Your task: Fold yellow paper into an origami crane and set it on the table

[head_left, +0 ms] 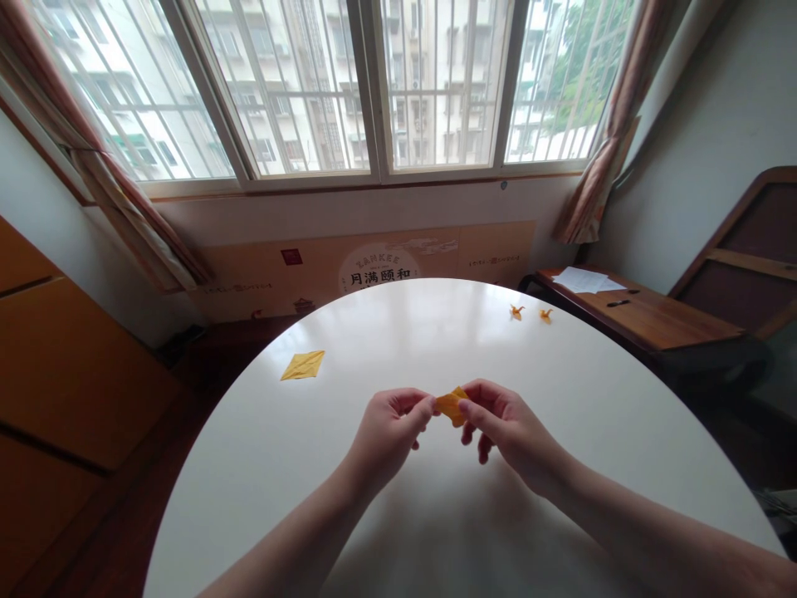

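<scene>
Above the white round table, a small folded piece of orange-yellow paper is held between both hands. My left hand pinches its left tip between thumb and forefinger. On the other side, my right hand grips the paper's right part, thumb on the near face, other fingers curled behind or below. The fingers partly cover the folds. A flat, creased sheet of yellow paper lies to the far left on the table. Two small orange paper cranes, one crane beside another crane, stand near the far right edge.
A wooden side table at the right bears white papers and a dark pen. Behind it leans a wooden-framed panel. A printed cardboard panel stands below the barred window. Orange-brown cabinets are at the left.
</scene>
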A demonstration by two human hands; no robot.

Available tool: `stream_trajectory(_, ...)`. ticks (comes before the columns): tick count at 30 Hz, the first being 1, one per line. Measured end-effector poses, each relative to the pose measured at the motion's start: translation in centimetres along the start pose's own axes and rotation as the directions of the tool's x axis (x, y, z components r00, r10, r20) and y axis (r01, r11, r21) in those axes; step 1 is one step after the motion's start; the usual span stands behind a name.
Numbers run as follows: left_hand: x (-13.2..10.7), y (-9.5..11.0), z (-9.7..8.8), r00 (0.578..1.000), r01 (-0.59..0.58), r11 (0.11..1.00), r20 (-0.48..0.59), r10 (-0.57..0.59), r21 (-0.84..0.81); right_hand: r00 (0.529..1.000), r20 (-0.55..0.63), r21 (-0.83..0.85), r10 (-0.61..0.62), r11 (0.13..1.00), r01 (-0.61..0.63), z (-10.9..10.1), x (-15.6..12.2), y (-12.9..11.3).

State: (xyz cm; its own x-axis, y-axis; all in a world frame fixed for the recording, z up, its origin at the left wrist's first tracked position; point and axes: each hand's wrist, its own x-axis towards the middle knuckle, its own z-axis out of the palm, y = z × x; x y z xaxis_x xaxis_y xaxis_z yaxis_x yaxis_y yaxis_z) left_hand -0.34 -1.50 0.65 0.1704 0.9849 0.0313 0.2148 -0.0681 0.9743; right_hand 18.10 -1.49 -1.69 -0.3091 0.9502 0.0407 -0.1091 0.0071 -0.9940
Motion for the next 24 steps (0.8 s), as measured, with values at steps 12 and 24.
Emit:
stream_trajectory(12,-0.9,0.0,0.1,0.926,-0.357,0.885,-0.008,0.376,0.299,0.980,-0.036,-0.179,-0.197,0.966,0.187,0.0,-0.2,0.7)
stream_trajectory(24,-1.4,0.5,0.5,0.916,-0.376,0.883,-0.035,0.401,0.281,0.955,-0.006,-0.323,-0.298,0.904,0.280,0.7,-0.9,-0.2)
